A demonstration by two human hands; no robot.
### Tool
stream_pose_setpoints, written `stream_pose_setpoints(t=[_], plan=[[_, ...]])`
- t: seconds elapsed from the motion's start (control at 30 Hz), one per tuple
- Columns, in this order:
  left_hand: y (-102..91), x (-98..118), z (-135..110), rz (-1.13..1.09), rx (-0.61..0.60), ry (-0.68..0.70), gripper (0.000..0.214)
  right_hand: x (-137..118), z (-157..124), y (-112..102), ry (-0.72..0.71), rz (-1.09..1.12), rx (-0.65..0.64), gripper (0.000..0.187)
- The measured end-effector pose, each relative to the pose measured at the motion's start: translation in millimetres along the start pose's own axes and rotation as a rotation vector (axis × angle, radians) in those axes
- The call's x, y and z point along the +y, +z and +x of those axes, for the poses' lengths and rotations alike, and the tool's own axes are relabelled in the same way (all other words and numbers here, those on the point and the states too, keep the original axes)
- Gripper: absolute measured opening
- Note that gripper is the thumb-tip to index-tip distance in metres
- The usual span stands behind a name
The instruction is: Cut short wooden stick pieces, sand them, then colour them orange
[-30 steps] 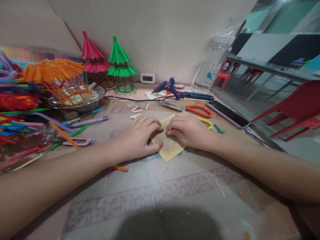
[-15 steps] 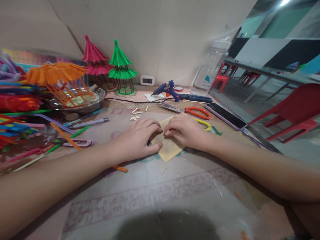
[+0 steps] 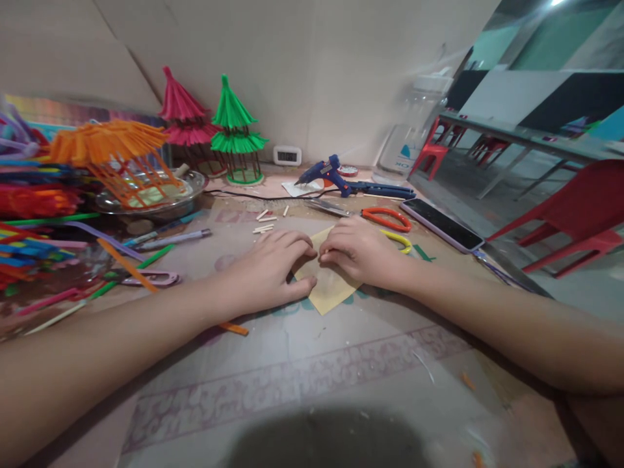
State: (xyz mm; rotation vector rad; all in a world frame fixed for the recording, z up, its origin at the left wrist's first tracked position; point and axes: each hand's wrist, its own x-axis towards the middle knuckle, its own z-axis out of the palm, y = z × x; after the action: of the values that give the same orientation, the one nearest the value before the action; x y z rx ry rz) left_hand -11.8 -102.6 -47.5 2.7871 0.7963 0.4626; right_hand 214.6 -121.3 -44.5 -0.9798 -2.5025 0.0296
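Note:
A square of yellow paper (image 3: 327, 301) lies flat on the table, one corner toward me. My left hand (image 3: 275, 268) rests on its left side, fingers and thumb apart, with nothing gripped. Over the paper's right side is my right hand (image 3: 363, 252), thumb and fingertips pinched together; whatever sits in the pinch, if anything, is too small to make out. Several short pale sticks (image 3: 264, 227) lie just beyond my left hand. Past my right hand are scissors with orange handles (image 3: 386, 220) and a yellow handle loop (image 3: 400, 242), partly hidden by that hand.
A blue glue gun (image 3: 325, 172), pliers (image 3: 383, 190) and a phone (image 3: 441, 225) lie behind. Green (image 3: 237, 140) and pink (image 3: 185, 110) pipe-cleaner towers stand at the back; an orange one (image 3: 110, 146) sits in a metal bowl (image 3: 188, 203). Pipe cleaners (image 3: 39, 250) crowd the left.
Both hands keep nearly the same place and pose on the paper. The view has shifted very slightly.

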Motion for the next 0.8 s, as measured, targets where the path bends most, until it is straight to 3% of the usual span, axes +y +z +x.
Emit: stream_pose_setpoints(t=[0.1, 0.27, 0.4, 0.47, 0.57, 0.67, 0.8], plan=[[-0.4, 0, 0, 0.002, -0.001, -0.002, 0.033, -1, 0, 0, 0.044, -0.019, 0.016, 0.018], [-0.8, 1, 0, 0.002, -0.003, 0.007, 0.030, -3, 0, 3, -0.057, 0.044, 0.033, 0.017], [-0.8, 1, 0, 0.000, -0.005, -0.005, 0.037, 4, 2, 0, 0.097, -0.042, 0.048, 0.017], [-1.3, 1, 0, -0.016, 0.013, -0.007, 0.036, 4, 3, -4, 0.247, 0.161, 0.090, 0.015], [-3.3, 2, -1, -0.061, 0.095, 0.013, 0.028, -5, 2, -7, 0.487, 0.776, 0.172, 0.021], [-5.8, 3, -2, -0.102, 0.275, 0.072, 0.017, -17, 1, -4, 0.571, 1.317, 0.140, 0.032], [-8.6, 5, -4, -0.107, 0.424, 0.166, 0.014, -24, -1, 6, 0.585, 1.460, 0.117, 0.031]])
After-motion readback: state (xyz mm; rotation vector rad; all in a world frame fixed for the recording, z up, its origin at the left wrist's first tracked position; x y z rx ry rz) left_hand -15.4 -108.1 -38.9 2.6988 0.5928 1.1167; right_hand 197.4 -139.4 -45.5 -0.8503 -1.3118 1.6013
